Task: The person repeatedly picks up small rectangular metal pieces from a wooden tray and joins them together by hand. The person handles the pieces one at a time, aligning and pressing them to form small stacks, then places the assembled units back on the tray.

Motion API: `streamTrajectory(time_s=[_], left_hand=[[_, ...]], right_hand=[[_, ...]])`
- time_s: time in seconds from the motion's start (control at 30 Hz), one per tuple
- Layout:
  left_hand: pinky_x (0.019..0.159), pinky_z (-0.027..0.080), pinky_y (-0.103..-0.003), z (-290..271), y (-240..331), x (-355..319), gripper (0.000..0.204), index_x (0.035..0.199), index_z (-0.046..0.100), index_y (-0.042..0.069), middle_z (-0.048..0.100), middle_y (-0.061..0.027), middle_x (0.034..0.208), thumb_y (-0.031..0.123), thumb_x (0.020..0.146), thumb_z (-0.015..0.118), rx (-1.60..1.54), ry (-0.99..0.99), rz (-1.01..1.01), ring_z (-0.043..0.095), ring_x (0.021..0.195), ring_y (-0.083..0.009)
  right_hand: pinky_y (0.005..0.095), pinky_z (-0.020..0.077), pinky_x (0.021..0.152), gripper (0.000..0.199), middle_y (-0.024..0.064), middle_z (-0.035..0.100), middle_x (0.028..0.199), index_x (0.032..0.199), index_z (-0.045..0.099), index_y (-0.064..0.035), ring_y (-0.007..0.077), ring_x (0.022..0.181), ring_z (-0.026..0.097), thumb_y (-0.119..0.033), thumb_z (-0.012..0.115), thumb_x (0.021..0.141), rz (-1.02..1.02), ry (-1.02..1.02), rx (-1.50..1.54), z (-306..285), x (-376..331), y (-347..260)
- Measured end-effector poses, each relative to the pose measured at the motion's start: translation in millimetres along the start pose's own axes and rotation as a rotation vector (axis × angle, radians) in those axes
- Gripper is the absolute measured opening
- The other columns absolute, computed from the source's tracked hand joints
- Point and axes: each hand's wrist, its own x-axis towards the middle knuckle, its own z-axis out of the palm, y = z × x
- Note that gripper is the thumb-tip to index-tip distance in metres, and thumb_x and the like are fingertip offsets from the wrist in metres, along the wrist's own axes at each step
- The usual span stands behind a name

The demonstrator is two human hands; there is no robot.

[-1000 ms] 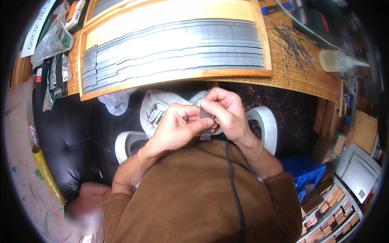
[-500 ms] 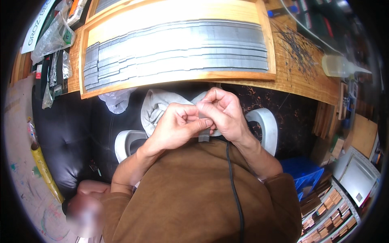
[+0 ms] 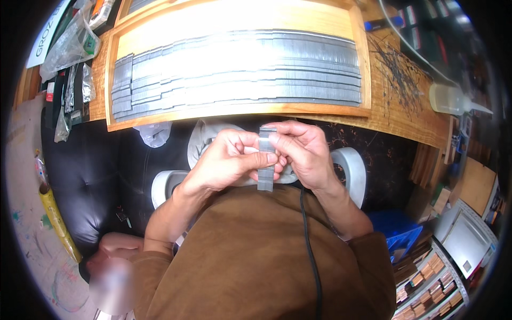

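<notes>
Between my two hands, above my lap, is a narrow stack of thin grey metal pieces [image 3: 265,143]. My left hand [image 3: 221,157] closes on its lower half, the thumb pressed over the front. My right hand [image 3: 304,152] pinches the upper end with thumb and fingers. The stack stands roughly upright, and its bottom end sticks out below my left thumb. Just beyond my hands, a wooden tray [image 3: 242,114] on the bench carries long, tightly packed rows of similar grey metal pieces [image 3: 314,69]. Glare washes out the middle of those rows.
A squeeze bottle [image 3: 447,99] and scattered thin dark needle-like pieces [image 3: 400,72] lie right of the tray. Plastic bags [image 3: 74,50] are at its left. White chair arms [image 3: 349,176] flank me. At lower left, another person's arm [image 3: 122,241] shows; a blue crate [image 3: 394,229] stands at right.
The metal stack has come up into fuller view between my hands, its upper end now showing. My right thumb has shifted onto its front. Both hands still grip it.
</notes>
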Motion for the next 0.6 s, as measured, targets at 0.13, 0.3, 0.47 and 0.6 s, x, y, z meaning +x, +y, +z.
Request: streamTrajectory(time_s=[0.13, 0.3, 0.47, 0.6], left_hand=[[0.059, 0.053, -0.018, -4.6, 9.1, 3.1, 0.015, 0.108, 0.077, 0.002, 0.079, -0.0072, 0.094, 0.013, 0.099, 0.073, 0.061, 0.036, -0.021, 0.075, 0.081, -0.0125], [0.057, 0.053, -0.018, -10.4, 14.3, 10.0, 0.017, 0.107, 0.076, 0.001, 0.079, -0.0085, 0.092, 0.015, 0.098, 0.073, 0.033, 0.008, -0.006, 0.076, 0.081, -0.0146], [0.060, 0.053, -0.019, -11.0, 16.0, 11.0, 0.016, 0.103, 0.077, 0.001, 0.079, -0.0073, 0.091, 0.016, 0.098, 0.074, 0.059, 0.016, -0.003, 0.075, 0.079, -0.0124], [0.060, 0.050, -0.019, -11.7, 10.1, 9.6, 0.014, 0.100, 0.077, 0.002, 0.078, -0.0043, 0.088, 0.015, 0.100, 0.073, 0.132, 0.041, 0.024, 0.070, 0.074, -0.0073]], right_hand=[[0.0229, 0.0551, 0.054, 0.021, 0.0098, 0.070, 0.084, 0.118, 0.069, 0.0091, 0.0108, 0.066, 0.066, -0.004, 0.061, 0.103, -0.015, -0.011, 0.052, -1.9, 2.5, 0.1], [0.0235, 0.0550, 0.055, 0.017, 0.0081, 0.069, 0.082, 0.109, 0.072, 0.0088, 0.0086, 0.065, 0.063, -0.006, 0.067, 0.101, -0.013, 0.039, 0.128, 2.9, 8.8, -0.4], [0.0244, 0.0549, 0.053, 0.017, 0.0077, 0.070, 0.082, 0.106, 0.073, 0.0074, 0.0084, 0.064, 0.063, -0.009, 0.069, 0.101, -0.042, 0.058, 0.098, 3.6, 10.7, 4.2], [0.0249, 0.0548, 0.052, 0.019, 0.0066, 0.070, 0.081, 0.104, 0.073, 0.0062, 0.0083, 0.062, 0.063, -0.012, 0.069, 0.102, -0.025, 0.074, 0.061, 6.7, 10.4, 1.5]])
